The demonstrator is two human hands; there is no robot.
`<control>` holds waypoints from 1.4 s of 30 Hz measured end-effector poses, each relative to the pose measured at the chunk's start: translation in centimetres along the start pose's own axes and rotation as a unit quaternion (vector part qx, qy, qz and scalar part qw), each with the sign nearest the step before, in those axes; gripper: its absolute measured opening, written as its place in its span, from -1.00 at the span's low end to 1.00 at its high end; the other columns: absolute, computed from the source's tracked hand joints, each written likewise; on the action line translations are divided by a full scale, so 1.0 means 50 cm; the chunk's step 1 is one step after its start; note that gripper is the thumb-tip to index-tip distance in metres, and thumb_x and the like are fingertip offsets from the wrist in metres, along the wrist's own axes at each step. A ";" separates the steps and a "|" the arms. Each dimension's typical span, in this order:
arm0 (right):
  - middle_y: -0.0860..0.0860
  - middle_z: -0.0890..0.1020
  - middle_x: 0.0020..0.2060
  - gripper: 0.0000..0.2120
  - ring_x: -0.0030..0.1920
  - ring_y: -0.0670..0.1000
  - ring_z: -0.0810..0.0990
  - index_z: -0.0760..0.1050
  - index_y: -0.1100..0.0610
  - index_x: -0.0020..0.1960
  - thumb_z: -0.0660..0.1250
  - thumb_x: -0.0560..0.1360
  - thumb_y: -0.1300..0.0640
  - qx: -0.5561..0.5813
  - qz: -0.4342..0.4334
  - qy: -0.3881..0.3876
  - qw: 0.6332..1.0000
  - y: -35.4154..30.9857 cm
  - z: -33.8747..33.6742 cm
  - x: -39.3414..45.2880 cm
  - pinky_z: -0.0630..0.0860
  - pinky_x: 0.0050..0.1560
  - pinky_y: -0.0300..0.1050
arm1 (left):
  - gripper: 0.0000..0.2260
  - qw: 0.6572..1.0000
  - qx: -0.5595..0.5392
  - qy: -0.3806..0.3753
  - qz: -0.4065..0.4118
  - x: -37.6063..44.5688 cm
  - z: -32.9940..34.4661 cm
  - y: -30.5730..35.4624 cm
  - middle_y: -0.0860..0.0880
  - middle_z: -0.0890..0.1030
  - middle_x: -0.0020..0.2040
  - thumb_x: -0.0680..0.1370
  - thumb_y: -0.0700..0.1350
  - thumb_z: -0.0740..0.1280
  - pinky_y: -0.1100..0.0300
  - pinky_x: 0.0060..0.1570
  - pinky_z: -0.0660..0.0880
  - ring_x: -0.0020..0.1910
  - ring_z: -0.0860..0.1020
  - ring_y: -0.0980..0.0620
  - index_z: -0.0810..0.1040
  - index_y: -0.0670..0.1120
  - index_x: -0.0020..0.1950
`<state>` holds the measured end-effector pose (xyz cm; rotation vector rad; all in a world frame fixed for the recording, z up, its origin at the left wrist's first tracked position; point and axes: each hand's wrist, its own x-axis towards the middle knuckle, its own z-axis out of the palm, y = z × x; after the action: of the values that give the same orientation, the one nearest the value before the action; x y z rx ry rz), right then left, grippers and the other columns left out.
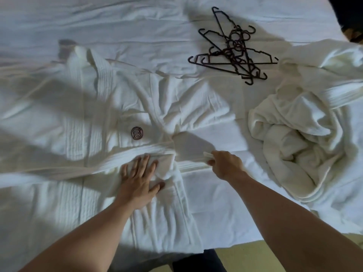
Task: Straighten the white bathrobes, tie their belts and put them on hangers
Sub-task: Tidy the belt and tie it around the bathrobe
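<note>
Bed: white sheet [137, 26], smooth cotton with shallow creases, carries everything.
Flat bathrobe: white bathrobe [94, 118] spread across the bed's left and middle, ribbed quilted bands along collar and front, round dark embroidered logo [137, 133] on the chest.
Belt: white ribbed belt [149, 151] lies across the robe's waist, one end running toward the bed's right side.
Left grip: left hand [138, 178] flat, fingers straight and spread, pressing the robe just below the belt.
Right grip: right hand [225, 163] curled round the belt's end, pinching it.
Second robe: crumpled bathrobe [298, 134] heaped near the bed's right edge, soft thick folds.
Hangers: dark plastic hangers [233, 48] in a tangled pile near the far edge, thin, hooked.
</note>
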<state>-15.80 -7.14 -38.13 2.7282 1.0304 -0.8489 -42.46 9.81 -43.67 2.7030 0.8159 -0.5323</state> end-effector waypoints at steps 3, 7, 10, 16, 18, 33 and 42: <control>0.07 0.53 0.19 -0.66 0.13 0.21 0.61 0.44 -0.04 0.32 0.28 0.59 -0.12 0.006 0.035 0.019 0.999 -0.031 -0.002 -0.012 0.53 0.09 0.07 | -0.24 0.996 -0.071 -0.049 0.018 0.008 -0.038 -0.020 0.09 -0.13 0.65 0.45 0.47 -0.01 -0.19 0.53 -0.11 0.63 -0.13 -0.02 0.04 0.22 0.61; 0.12 0.42 0.25 -0.56 0.03 0.28 0.58 0.39 0.07 0.36 0.34 0.51 0.10 0.084 -0.022 0.177 0.980 -0.158 0.003 -0.034 0.55 0.00 0.17 | -0.71 0.948 -0.247 0.190 0.059 -0.056 -0.100 -0.126 0.00 0.62 0.20 0.52 0.04 0.28 0.07 0.17 0.49 0.19 0.60 -0.08 0.62 -0.06 0.14; 0.12 0.53 0.18 -0.58 0.01 0.27 0.57 0.46 0.11 0.31 0.31 0.45 0.25 0.155 -0.141 0.254 0.944 -0.307 0.033 -0.067 0.55 -0.04 0.19 | -0.75 0.927 -0.220 0.294 -0.072 -0.146 -0.099 -0.273 -0.01 0.62 0.07 0.43 -0.17 0.26 0.00 -0.01 0.54 0.00 0.61 -0.12 0.60 -0.08 0.07; -0.03 0.38 0.50 -0.51 0.48 0.15 0.33 0.38 -0.08 0.46 0.23 0.55 0.16 0.062 -0.138 0.117 0.981 -0.500 0.167 -0.094 0.28 0.34 0.20 | -0.60 0.836 -0.190 0.274 -0.436 -0.299 -0.085 -0.549 -0.16 0.48 0.28 0.41 -0.19 0.43 -0.21 0.14 0.42 0.19 0.48 -0.31 0.51 -0.05 0.23; -0.05 0.13 0.62 -0.46 0.60 0.10 0.08 0.17 -0.18 0.58 0.15 0.62 0.03 -0.004 -0.086 0.051 0.995 -0.512 0.207 -0.088 0.08 0.50 0.20 | -0.61 0.796 -0.229 0.229 -0.512 -0.310 -0.081 -0.625 -0.19 0.40 0.37 0.50 -0.05 0.40 -0.24 0.25 0.35 0.25 0.42 -0.35 0.42 -0.01 0.30; -0.10 0.14 0.62 -0.45 0.63 0.06 0.00 0.14 -0.17 0.60 0.11 0.63 0.03 -0.009 -0.022 0.080 0.997 -0.537 0.250 -0.092 -0.04 0.56 0.14 | -0.65 0.775 -0.346 0.179 -0.498 -0.256 -0.068 -0.809 -0.40 0.56 0.18 0.50 -0.13 0.30 -0.13 0.15 0.46 0.16 0.52 -0.42 0.53 -0.28 0.23; -0.11 0.64 0.17 -0.40 0.20 0.06 0.60 0.54 -0.11 0.22 0.42 0.20 -0.24 0.077 -0.051 0.205 0.975 -0.424 0.187 -0.116 0.37 0.14 0.10 | -0.18 0.989 -0.070 0.131 0.023 -0.189 -0.092 -0.527 -0.08 0.18 0.61 0.28 -0.15 0.29 -0.15 0.42 0.19 0.56 0.21 -0.18 0.23 0.13 0.55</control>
<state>-37.22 3.07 -40.84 3.0865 1.2272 -0.3938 -63.66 28.16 -39.44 2.6863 0.8185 -0.1047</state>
